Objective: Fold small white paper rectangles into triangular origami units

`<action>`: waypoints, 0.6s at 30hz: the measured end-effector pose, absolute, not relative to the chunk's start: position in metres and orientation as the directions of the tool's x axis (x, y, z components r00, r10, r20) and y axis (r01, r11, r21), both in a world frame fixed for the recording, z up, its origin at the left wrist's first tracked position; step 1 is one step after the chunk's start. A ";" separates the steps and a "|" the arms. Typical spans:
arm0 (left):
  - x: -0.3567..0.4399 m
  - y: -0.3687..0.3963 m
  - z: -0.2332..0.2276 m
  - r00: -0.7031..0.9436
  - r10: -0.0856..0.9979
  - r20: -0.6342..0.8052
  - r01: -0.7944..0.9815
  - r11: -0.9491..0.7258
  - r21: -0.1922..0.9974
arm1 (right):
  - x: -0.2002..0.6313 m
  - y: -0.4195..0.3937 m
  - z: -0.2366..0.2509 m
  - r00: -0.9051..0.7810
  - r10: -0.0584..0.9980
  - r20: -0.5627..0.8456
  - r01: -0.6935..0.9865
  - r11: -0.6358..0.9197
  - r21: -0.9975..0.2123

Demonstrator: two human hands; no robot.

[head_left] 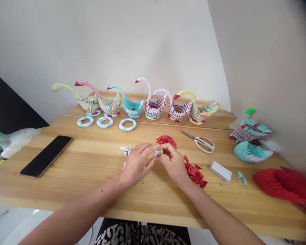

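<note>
A small white folded paper piece (157, 153) is pinched between the fingertips of my right hand (175, 165). My left hand (139, 163) meets it from the other side, its index finger and thumb closed on the paper's edge. Both hands are raised a little over the middle of the table. Left of my left hand lie a few white folded paper pieces (126, 150), partly hidden by it. Behind my right hand is a pile of red folded paper triangles (166, 139), and a second red pile (196, 174) sits just to its right.
Several paper swans (134, 106) line the back of the wooden table (86, 190), with three paper rings (128, 125) before them. Scissors (202, 142) and a white box (220, 171) lie to the right. A red paper body (277, 185) sits at far right, a phone (47, 156) at left.
</note>
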State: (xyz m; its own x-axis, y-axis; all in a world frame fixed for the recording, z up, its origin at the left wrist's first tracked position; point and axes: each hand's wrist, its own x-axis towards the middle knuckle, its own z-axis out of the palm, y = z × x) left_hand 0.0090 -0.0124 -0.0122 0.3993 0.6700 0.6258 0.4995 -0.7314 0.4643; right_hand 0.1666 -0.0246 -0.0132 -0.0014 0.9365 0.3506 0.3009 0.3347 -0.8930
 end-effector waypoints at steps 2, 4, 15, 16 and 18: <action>0.010 -0.012 -0.014 0.402 0.677 0.617 0.490 -0.728 0.479 | 0.166 -0.024 -0.013 -0.008 0.935 0.354 0.327 0.337 -0.883; 0.011 -0.013 -0.016 0.410 0.674 0.615 0.476 -0.733 0.486 | 0.165 -0.025 -0.013 -0.016 0.931 0.363 0.365 0.344 -0.865; 0.009 -0.008 -0.016 0.329 0.814 0.479 0.379 -0.578 0.722 | 0.167 -0.025 -0.005 -0.141 0.951 0.275 0.306 0.307 -0.901; 0.008 -0.007 -0.015 0.301 0.848 0.437 0.323 -0.522 0.790 | 0.170 -0.024 -0.004 -0.139 0.960 0.243 0.261 0.272 -0.926; 0.008 -0.003 -0.013 0.279 0.902 0.330 0.182 -0.387 0.904 | 0.177 -0.020 -0.005 -0.114 0.973 0.202 0.216 0.223 -0.951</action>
State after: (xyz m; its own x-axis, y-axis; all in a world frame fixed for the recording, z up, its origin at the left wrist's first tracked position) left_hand 0.0079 -0.0035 -0.0126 0.2787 0.9019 0.3302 0.1820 -0.3871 0.9039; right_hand 0.1771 -0.0201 -0.0048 -0.1145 0.9726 0.2024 0.2156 0.2232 -0.9506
